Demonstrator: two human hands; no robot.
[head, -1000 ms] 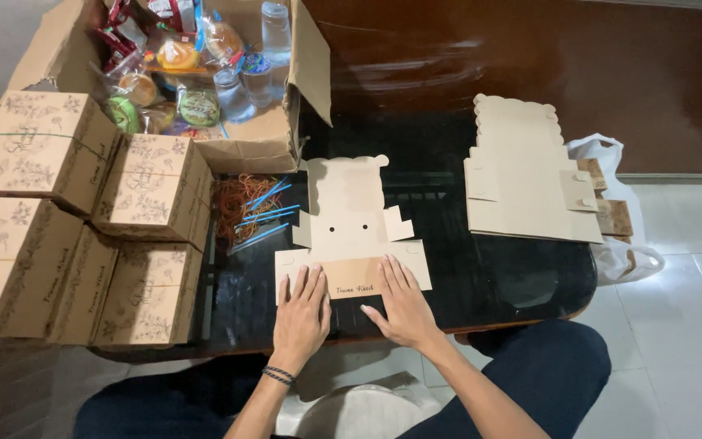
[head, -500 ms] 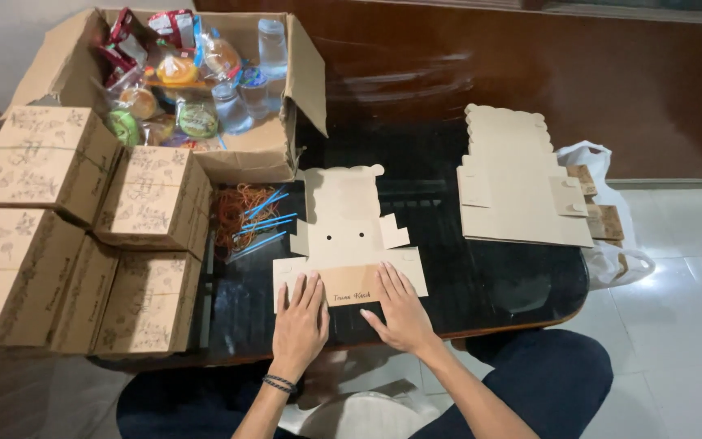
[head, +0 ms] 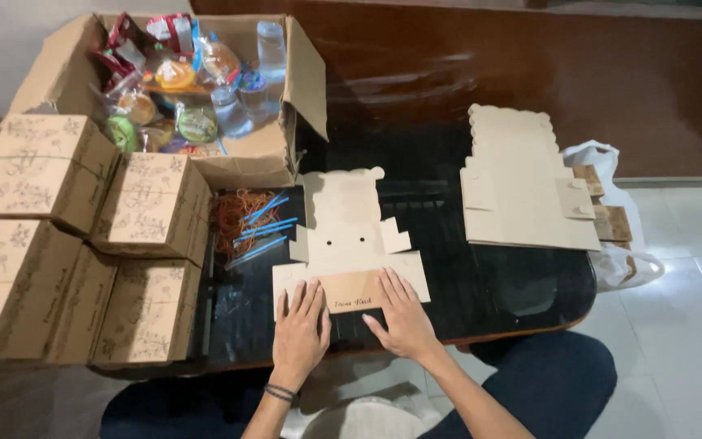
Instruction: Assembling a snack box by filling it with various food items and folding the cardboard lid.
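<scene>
Left of the fingers: printed boxes [head: 67, 244] on the dark glossy table [head: 481, 284]. Left hand [head: 300, 332] and right hand [head: 400, 319], fingers spread flat, press the flat cardboard blank [head: 343, 236]. Right: blank stack [head: 522, 183], pale tiled floor [head: 684, 325].

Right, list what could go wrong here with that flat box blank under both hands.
1. The left hand and right hand press the flat cardboard blank close to the table edge; it could slide off toward the lap.
2. The blue sticks and orange rubber bands lie right beside the blank, so a side flap might sweep them away.
3. The open carton stands right behind the blank and may crowd the top flap.
</scene>
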